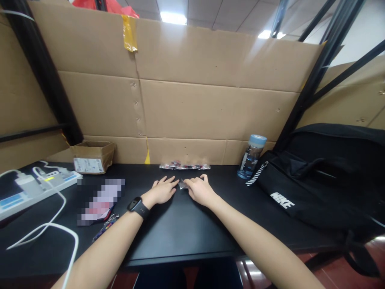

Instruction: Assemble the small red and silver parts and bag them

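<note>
My left hand (pixel 163 190) lies on the black table with its fingers stretched out and apart, a dark smartwatch (pixel 138 206) on the wrist. Its fingertips are close to a small shiny plastic packet (pixel 182 184). My right hand (pixel 201 190) has thumb and fingers closed on that packet, partly covering it, so its contents cannot be made out. Behind both hands, along the foot of the cardboard wall, lies a row of shiny clear packets (pixel 192 166) with dark and reddish bits inside.
At the left are a white power strip (pixel 45 190) with cables, an open cardboard box (pixel 93 157), a blurred-out flat item (pixel 102 202) and a patterned strap (pixel 105 228). A blue-lidded water bottle (pixel 251 156) and a black Nike bag (pixel 319 180) stand right. A cardboard wall (pixel 186 108) closes the back.
</note>
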{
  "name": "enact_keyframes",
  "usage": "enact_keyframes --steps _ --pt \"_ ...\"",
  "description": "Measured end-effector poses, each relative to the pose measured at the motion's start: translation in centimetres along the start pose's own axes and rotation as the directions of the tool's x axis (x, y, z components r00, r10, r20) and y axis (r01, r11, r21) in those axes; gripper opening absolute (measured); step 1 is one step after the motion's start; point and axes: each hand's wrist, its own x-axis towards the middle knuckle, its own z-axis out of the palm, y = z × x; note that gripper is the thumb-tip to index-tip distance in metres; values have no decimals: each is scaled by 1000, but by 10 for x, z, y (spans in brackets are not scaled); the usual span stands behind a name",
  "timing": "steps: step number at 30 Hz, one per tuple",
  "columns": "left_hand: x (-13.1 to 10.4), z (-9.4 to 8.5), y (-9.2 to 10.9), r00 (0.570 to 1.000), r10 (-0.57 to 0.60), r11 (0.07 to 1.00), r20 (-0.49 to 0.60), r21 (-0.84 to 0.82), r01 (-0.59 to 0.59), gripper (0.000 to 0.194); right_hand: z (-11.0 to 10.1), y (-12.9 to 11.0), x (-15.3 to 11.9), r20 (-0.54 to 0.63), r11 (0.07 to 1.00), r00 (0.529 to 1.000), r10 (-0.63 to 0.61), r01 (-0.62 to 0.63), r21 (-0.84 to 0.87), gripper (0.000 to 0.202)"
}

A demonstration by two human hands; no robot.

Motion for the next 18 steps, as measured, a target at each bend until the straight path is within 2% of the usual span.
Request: enact_keyframes --steps 6,9,12,15,18 --pt "-2 -2 6 996 -71 997 44 10 71 60 7 9 1 -91 1000 996 25 -24 10 30" --pt "-6 -4 9 997 -72 997 18 -4 72 62 4 17 4 -182 998 982 53 -45 47 32" --pt "-8 -4 10 998 -56 998 -17 0 56 61 -4 32 21 -247 995 964 96 -88 42 34" --pt "-9 -5 11 999 -31 1000 -41 4 31 61 -13 49 51 -204 987 966 157 -159 6 37" --pt "-12 -8 13 998 -21 1000 -57 6 22 61 -16 61 80 -60 971 970 234 -236 -30 43"
